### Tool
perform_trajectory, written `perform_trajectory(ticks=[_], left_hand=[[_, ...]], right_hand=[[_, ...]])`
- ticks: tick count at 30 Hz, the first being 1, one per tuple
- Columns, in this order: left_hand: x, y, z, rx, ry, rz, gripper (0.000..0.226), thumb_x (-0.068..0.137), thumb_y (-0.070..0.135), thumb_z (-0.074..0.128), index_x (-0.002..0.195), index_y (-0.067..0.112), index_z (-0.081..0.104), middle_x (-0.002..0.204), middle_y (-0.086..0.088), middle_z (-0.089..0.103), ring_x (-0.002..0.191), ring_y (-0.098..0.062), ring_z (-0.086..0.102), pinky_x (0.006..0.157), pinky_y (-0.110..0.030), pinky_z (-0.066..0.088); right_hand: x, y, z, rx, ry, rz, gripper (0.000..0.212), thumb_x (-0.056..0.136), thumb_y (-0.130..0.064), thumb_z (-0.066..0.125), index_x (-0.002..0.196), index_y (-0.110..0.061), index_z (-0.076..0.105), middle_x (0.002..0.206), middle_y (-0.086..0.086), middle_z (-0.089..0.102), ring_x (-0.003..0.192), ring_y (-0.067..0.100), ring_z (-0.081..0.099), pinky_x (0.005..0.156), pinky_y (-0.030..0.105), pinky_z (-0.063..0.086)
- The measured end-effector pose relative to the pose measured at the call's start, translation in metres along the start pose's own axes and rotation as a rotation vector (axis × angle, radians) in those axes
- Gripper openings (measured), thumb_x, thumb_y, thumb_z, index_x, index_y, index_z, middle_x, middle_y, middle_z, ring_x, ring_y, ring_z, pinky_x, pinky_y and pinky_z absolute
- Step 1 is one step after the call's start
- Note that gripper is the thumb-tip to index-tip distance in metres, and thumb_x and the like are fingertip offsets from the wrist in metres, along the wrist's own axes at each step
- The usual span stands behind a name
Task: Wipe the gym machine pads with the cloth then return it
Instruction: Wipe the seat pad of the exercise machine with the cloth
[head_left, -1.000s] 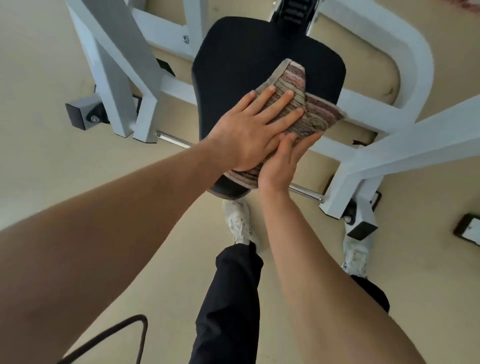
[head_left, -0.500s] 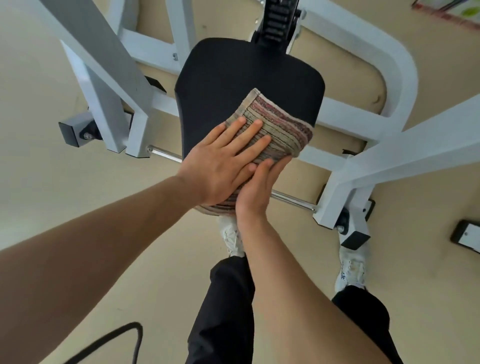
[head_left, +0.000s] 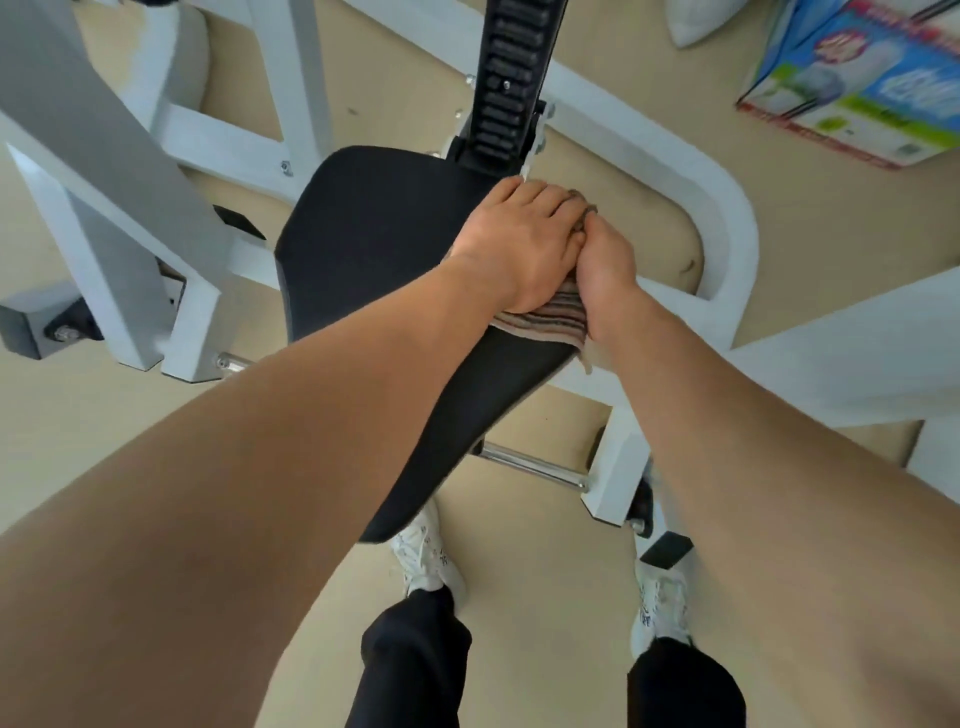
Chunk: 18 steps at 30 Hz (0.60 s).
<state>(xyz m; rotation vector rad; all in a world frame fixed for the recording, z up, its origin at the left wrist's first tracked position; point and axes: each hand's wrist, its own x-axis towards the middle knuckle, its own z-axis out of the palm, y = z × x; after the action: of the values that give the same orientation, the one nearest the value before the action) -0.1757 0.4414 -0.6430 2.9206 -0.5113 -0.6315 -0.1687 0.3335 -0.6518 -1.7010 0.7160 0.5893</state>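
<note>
The black seat pad (head_left: 374, 244) of a white gym machine fills the middle of the view. A striped brown and pink cloth (head_left: 545, 317) lies on the pad's far right part, mostly hidden under my hands. My left hand (head_left: 519, 244) lies on the cloth with fingers curled over its far edge. My right hand (head_left: 605, 265) grips the cloth's right side beside the left hand. Only the cloth's near edge and a bit between my fingers show.
The white machine frame (head_left: 727, 218) curves around the seat, with a black ribbed post (head_left: 506, 78) rising behind it. A steel bar (head_left: 530, 465) runs below the pad. A colourful box (head_left: 852, 78) lies on the beige floor at the far right. My feet stand under the seat.
Both hands have pushed the cloth away from me, from the pad's near edge to its far right part by the post. My fingers have curled from flat to bunched on the cloth.
</note>
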Motion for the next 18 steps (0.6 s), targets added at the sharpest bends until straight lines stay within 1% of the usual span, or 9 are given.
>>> perform_trajectory(ticks=[1, 3, 5, 7, 9, 11, 12, 15, 18], left_hand=[[0.000, -0.002, 0.000, -0.001, 0.020, -0.006, 0.055, 0.104, 0.039, 0.018, 0.152, 0.017, 0.035, 0.153, -0.002, 0.044, 0.142, -0.023, 0.037, 0.121, -0.042, 0.020], [-0.016, -0.006, 0.005, -0.020, 0.073, -0.011, 0.056, 0.104, 0.040, 0.019, 0.152, 0.016, 0.036, 0.155, -0.006, 0.042, 0.144, -0.026, 0.034, 0.122, -0.042, 0.019], [-0.047, -0.013, 0.011, -0.044, 0.130, -0.042, 0.059, 0.105, 0.042, 0.019, 0.155, 0.015, 0.032, 0.161, -0.009, 0.032, 0.150, -0.028, 0.026, 0.124, -0.043, 0.015], [-0.077, -0.024, 0.013, -0.051, 0.110, -0.096, 0.061, 0.106, 0.045, 0.018, 0.158, 0.015, 0.024, 0.165, -0.009, 0.021, 0.154, -0.026, 0.016, 0.125, -0.043, 0.009], [-0.090, -0.033, 0.010, -0.056, 0.062, -0.134, 0.062, 0.106, 0.046, 0.016, 0.159, 0.015, 0.017, 0.167, -0.008, 0.014, 0.155, -0.025, 0.010, 0.126, -0.042, 0.006], [-0.086, -0.045, 0.006, -0.042, 0.044, -0.182, 0.061, 0.106, 0.044, 0.014, 0.160, 0.014, 0.013, 0.168, -0.009, 0.010, 0.155, -0.025, 0.007, 0.126, -0.043, 0.005], [-0.082, -0.055, 0.004, -0.040, 0.040, -0.215, 0.061, 0.106, 0.042, 0.015, 0.160, 0.013, 0.012, 0.168, -0.009, 0.009, 0.155, -0.026, 0.007, 0.126, -0.044, 0.005], [-0.078, -0.101, 0.000, -0.096, 0.041, -0.379, 0.061, 0.104, 0.037, 0.021, 0.159, 0.011, 0.014, 0.167, -0.011, 0.013, 0.154, -0.028, 0.010, 0.124, -0.049, 0.009], [-0.090, -0.139, -0.009, -0.230, 0.014, -0.622, 0.055, 0.104, 0.037, 0.021, 0.148, 0.007, 0.033, 0.151, -0.020, 0.039, 0.142, -0.035, 0.035, 0.116, -0.051, 0.024]], right_hand=[[0.001, -0.002, 0.002, -0.067, 0.012, -0.044, 0.034, 0.104, -0.024, 0.036, 0.089, -0.020, 0.066, 0.086, -0.002, 0.067, 0.084, 0.015, 0.062, 0.080, 0.032, 0.050], [-0.008, 0.006, 0.005, -0.239, 0.049, -0.195, 0.033, 0.103, -0.027, 0.033, 0.107, -0.018, 0.065, 0.106, 0.003, 0.067, 0.097, 0.018, 0.062, 0.095, 0.040, 0.049], [-0.029, 0.020, 0.010, -0.478, 0.087, -0.319, 0.042, 0.102, -0.031, 0.032, 0.138, -0.016, 0.048, 0.140, 0.009, 0.049, 0.120, 0.023, 0.053, 0.105, 0.038, 0.042], [-0.051, 0.027, 0.022, -0.778, 0.151, -0.387, 0.053, 0.102, -0.036, 0.032, 0.151, -0.018, 0.030, 0.158, 0.012, 0.025, 0.140, 0.032, 0.034, 0.112, 0.044, 0.034], [-0.059, 0.022, 0.037, -1.006, 0.204, -0.332, 0.059, 0.102, -0.043, 0.028, 0.155, -0.019, 0.021, 0.163, 0.014, 0.013, 0.146, 0.039, 0.017, 0.117, 0.051, 0.023], [-0.055, 0.009, 0.054, -1.095, 0.238, -0.311, 0.062, 0.100, -0.048, 0.025, 0.155, -0.019, 0.021, 0.163, 0.013, 0.016, 0.147, 0.042, 0.015, 0.119, 0.055, 0.015], [-0.049, 0.002, 0.063, -1.115, 0.230, -0.369, 0.062, 0.100, -0.048, 0.026, 0.154, -0.018, 0.025, 0.161, 0.011, 0.021, 0.146, 0.040, 0.017, 0.120, 0.054, 0.013], [-0.031, -0.028, 0.105, -1.111, -0.003, -0.627, 0.056, 0.100, -0.045, 0.028, 0.150, -0.020, 0.036, 0.157, 0.006, 0.031, 0.144, 0.031, 0.024, 0.120, 0.048, 0.017], [-0.021, -0.053, 0.148, -1.123, -0.266, -0.756, 0.052, 0.101, -0.044, 0.026, 0.148, -0.026, 0.040, 0.154, 0.002, 0.035, 0.140, 0.029, 0.029, 0.116, 0.046, 0.024]])
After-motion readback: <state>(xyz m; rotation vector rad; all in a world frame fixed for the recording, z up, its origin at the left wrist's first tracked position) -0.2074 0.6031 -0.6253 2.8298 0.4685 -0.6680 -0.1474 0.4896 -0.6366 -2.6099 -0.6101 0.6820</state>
